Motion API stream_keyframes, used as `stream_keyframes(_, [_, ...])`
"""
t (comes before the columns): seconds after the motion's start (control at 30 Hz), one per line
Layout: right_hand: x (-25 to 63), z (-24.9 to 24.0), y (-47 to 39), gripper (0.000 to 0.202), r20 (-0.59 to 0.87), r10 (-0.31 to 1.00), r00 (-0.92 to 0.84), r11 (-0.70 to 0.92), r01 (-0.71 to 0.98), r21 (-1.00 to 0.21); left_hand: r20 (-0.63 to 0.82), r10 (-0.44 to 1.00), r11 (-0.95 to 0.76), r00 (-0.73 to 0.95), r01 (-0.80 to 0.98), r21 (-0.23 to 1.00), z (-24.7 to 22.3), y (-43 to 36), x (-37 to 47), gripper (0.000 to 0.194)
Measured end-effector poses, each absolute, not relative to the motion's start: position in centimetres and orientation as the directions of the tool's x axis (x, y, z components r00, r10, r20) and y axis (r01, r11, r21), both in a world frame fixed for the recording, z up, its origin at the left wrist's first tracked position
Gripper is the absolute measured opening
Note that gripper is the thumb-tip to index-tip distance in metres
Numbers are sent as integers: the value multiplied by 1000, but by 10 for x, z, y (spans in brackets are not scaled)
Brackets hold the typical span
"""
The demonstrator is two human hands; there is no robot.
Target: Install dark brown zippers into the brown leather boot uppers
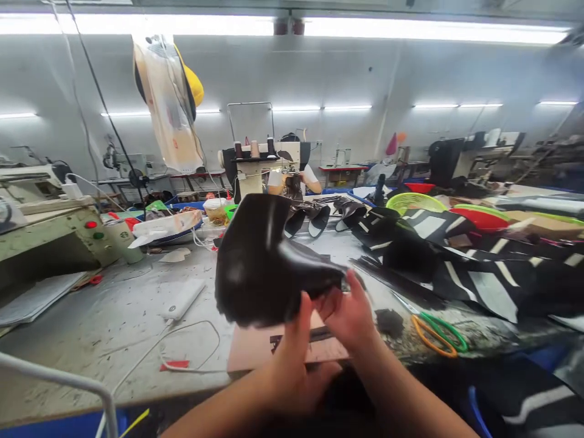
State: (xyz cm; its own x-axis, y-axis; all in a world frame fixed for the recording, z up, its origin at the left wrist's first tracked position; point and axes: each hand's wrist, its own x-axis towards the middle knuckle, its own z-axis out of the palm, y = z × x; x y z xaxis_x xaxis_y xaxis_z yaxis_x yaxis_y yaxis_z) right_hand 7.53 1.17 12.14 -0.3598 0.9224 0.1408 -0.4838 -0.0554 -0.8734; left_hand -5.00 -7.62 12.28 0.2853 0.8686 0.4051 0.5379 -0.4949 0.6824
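Observation:
A glossy dark leather boot upper (255, 261) is held up in front of me, its wide shaft to the left and its narrow end to the right. My left hand (296, 347) has its thumb against the lower edge of the leather; some of its fingers are hidden. At the narrow end, my right hand (349, 310) grips the upper with thumb and fingers closed. Below the hands lies a pinkish board (246, 350) on the bench, with small dark strips (319, 333) on top. Scissors (440, 334) with orange and green handles rest right of the hands.
Dark cut pieces with white strips (488, 286) are heaped on the right. More uppers (319, 219) stand behind, near a sewing machine (269, 161) where another person (310, 179) sits. A white power bank (185, 298) with a cable lies left. A white metal tube (59, 380) crosses the lower left.

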Motion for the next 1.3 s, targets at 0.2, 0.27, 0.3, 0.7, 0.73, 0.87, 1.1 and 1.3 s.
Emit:
stream_keyframes(0.2, [191,156,1,17,-71,947,-312,-201,-408,-891,241,846,-506,477,571,646,89,-78,-60,32])
stream_keyframes(0.27, [211,160,-9,21,-49,950,-308,-152,-322,-934,267,826,-500,497,425,755,85,-72,-55,34])
stream_keyframes(0.3, [216,160,-12,22,-51,941,-335,-148,-271,-951,287,807,-480,515,290,828,82,-70,-51,42])
stream_keyframes(0.7, [183,83,-30,22,-78,627,-775,150,218,-964,189,954,-266,232,369,891,-2,-93,-52,30])
stream_keyframes(0.73, [176,67,-44,24,-100,602,-792,103,201,-974,182,955,-264,236,385,884,-7,-96,-66,25])
stream_keyframes(0.87, [149,6,-89,40,-203,683,-701,-239,48,-970,118,963,-217,242,440,871,-18,-112,-102,24])
stream_keyframes(1.1, [140,1,-75,43,-231,874,-427,-305,-113,-946,-130,933,-5,334,374,928,-33,-120,-81,48])
stream_keyframes(1.3, [152,28,-69,49,-307,876,-372,-300,79,-951,-217,810,118,544,211,970,0,-116,-92,70])
